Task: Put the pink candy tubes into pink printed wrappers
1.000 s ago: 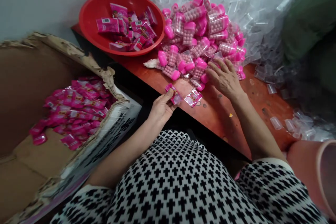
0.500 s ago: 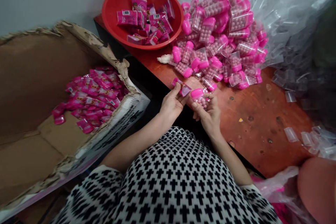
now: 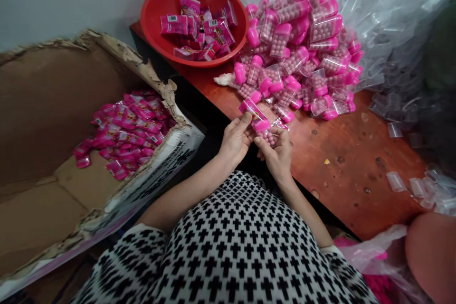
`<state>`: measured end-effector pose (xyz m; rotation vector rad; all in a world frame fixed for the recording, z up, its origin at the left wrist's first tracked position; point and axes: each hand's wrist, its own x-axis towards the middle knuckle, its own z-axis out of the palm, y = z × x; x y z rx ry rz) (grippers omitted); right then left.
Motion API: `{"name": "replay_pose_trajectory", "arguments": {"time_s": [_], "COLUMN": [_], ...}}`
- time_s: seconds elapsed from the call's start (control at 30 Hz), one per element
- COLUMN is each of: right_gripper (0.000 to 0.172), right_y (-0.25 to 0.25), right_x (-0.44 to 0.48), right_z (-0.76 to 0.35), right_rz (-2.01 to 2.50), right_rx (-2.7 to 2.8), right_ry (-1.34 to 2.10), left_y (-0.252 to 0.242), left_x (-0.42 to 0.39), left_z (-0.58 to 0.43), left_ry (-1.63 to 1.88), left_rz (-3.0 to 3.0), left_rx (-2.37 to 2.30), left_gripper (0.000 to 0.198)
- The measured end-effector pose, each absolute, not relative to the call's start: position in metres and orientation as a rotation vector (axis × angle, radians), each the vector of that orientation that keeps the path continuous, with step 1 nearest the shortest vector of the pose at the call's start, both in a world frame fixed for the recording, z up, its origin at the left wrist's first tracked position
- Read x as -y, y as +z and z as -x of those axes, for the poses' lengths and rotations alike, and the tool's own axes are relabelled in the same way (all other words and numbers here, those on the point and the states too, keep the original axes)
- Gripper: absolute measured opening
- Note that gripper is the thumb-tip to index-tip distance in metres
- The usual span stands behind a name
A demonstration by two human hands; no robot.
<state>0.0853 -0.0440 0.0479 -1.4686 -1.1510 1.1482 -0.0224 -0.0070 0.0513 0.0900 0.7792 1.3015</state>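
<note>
My left hand (image 3: 235,139) pinches a small pink printed packet (image 3: 251,107) by its lower end at the near edge of the red-brown table (image 3: 356,166). Right beside it, my right hand (image 3: 276,154) grips a clear candy bottle with a pink cap (image 3: 264,129); the cap touches the packet's mouth. The two hands meet just in front of a heap of pink-capped candy bottles (image 3: 299,52).
A red bowl (image 3: 156,9) holding pink packets stands at the table's far left. A torn cardboard box (image 3: 85,166) with many filled pink packets (image 3: 128,123) sits to my left. Clear plastic wrappers (image 3: 392,14) pile up at the back and right; loose clear caps (image 3: 416,187) lie at the right edge.
My right hand left the heap with a bottle and came back to my left hand. The packet has since tipped upright against the bottle's cap.
</note>
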Motion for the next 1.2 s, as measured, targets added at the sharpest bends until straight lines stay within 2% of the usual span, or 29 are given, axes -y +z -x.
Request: {"name": "replay_pose_trajectory", "arguments": {"time_s": [0.23,0.57,0.63,0.73,0.8,1.0,1.07,1.2], "right_gripper": [0.038,0.030,0.030,0.030,0.029,0.033,0.033,0.030], "right_y": [0.045,0.048,0.046,0.042,0.041,0.047,0.047,0.045], "right_x": [0.041,0.038,0.038,0.037,0.036,0.035,0.035,0.037], "right_z": [-0.083,-0.086,-0.088,-0.090,-0.091,-0.091,-0.090,-0.090], "right_rz": [1.464,1.265,1.335,1.528,1.566,1.264,1.270,1.394], "right_rx": [1.127,1.054,1.141,1.317,1.370,1.137,1.127,1.212], "right_ry": [1.162,1.552,1.487,1.144,1.044,1.561,1.546,1.282], "left_y": [0.047,0.054,0.054,0.054,0.054,0.055,0.055,0.055], "left_x": [0.008,0.002,0.000,-0.001,-0.001,-0.002,-0.002,0.000], "left_z": [0.023,0.030,0.031,0.031,0.030,0.032,0.033,0.030], "left_ry": [1.192,1.035,1.016,1.072,1.087,0.993,0.987,1.024], "left_rz": [-0.249,-0.455,-0.515,-0.574,-0.560,-0.518,-0.544,-0.558], "left_rx": [-0.814,-0.887,-0.906,-0.966,-0.979,-0.876,-0.892,-0.955], "left_gripper": [0.043,0.041,0.037,0.029,0.026,0.026,0.025,0.023]}}
